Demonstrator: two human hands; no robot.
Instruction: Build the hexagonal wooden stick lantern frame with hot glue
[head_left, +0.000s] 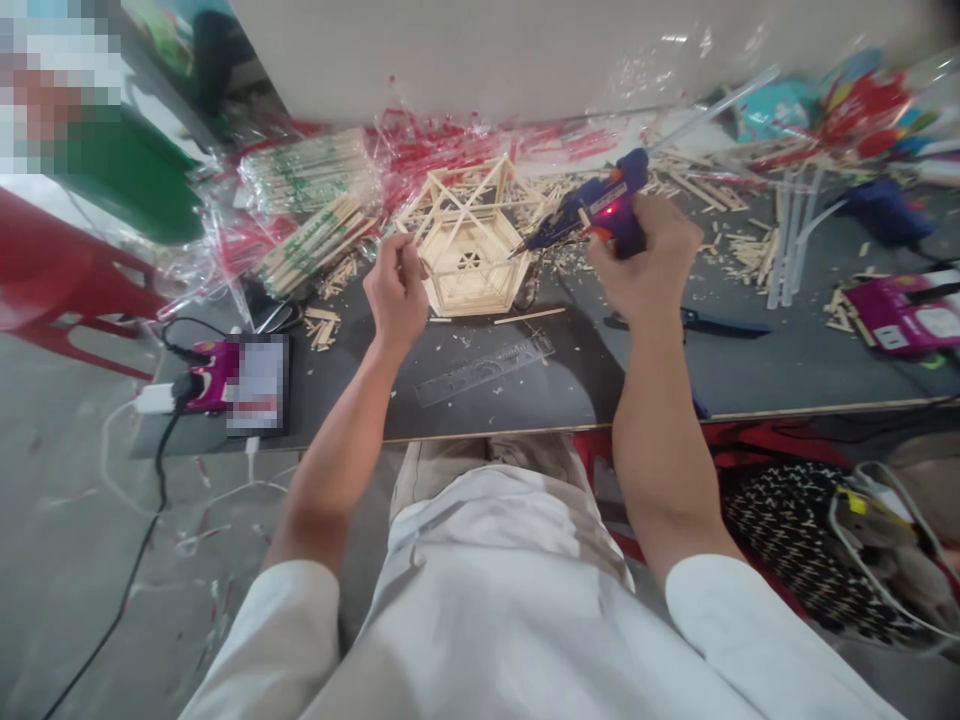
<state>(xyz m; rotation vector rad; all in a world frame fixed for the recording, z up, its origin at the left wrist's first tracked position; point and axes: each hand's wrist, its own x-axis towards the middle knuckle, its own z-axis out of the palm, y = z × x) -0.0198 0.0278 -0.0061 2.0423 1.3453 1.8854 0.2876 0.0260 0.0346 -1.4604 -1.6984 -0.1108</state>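
Note:
A hexagonal frame of thin wooden sticks [474, 303], with crossed sticks over its top and a small wheel-like pattern inside, sits on the dark table. At its left side, my left hand [397, 290] is closed, fingers curled on the frame's edge; the fingertips are partly hidden. My right hand [651, 255] grips a blue hot glue gun [577, 210] with a red light lit. The gun's nozzle points down-left at the frame's right side; whether it touches cannot be told. A clear glue stick [712, 110] juts from the gun's back.
A clear ruler [484, 370] and loose stick [529, 316] lie in front. Bundled sticks [319, 240] are at left, near a phone [257, 385] and power strip [212, 375]. At right are glue sticks [787, 240], another glue gun [885, 212] and dark-blue pliers-like handles [724, 325].

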